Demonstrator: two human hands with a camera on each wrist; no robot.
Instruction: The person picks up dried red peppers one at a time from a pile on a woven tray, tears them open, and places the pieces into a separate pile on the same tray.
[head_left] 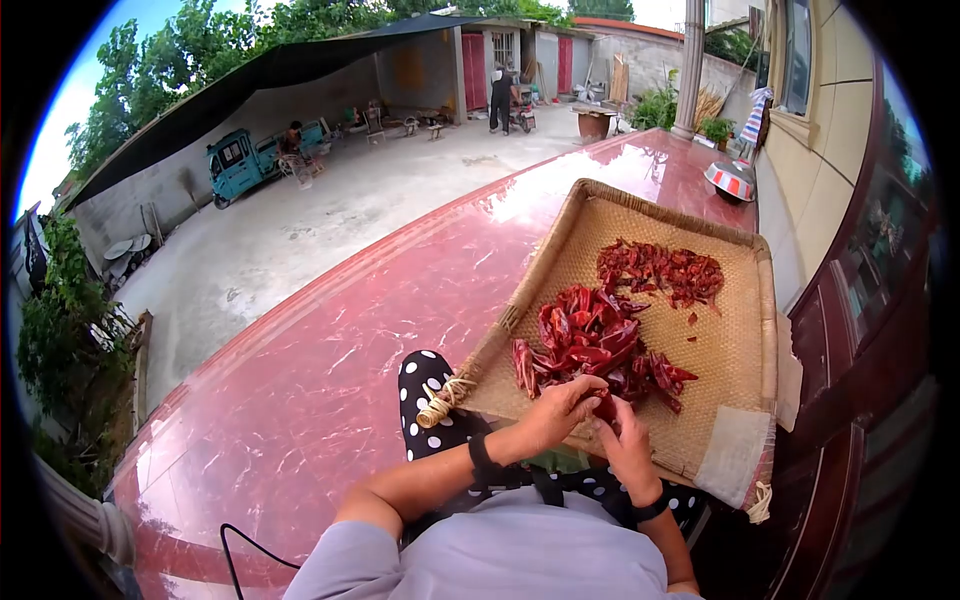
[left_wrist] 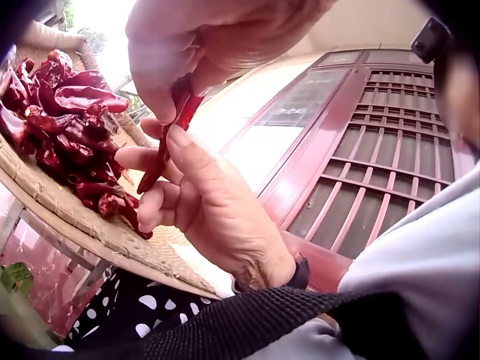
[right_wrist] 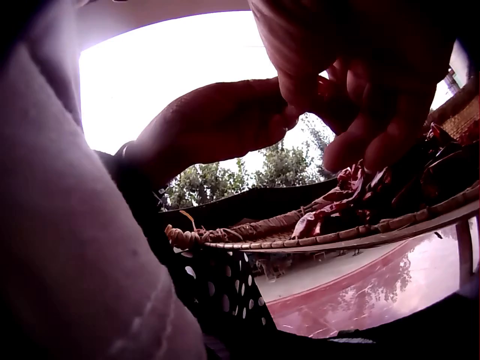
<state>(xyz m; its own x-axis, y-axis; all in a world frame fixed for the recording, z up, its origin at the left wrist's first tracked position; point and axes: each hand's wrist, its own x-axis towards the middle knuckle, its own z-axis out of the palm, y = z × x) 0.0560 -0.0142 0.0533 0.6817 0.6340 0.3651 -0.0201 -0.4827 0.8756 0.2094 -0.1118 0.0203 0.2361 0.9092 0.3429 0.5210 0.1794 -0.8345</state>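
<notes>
Both hands meet over the near edge of a woven tray at the person's lap. Between them is a dried red chili. My left hand pinches its upper end, thumb against fingers, in the left wrist view. My right hand grips the lower part between thumb and fingers. Just beyond the hands lies a heap of whole dried chilies, wrinkled and dark red. Farther up the tray is a flatter pile of small chili pieces. In the right wrist view the hands are dark and the chili is mostly hidden.
A pale patch covers the tray's near right corner. Polka-dot trousers show beside the tray, above a glossy red floor. A barred door stands at the right. Two people and a blue three-wheeler are across the yard.
</notes>
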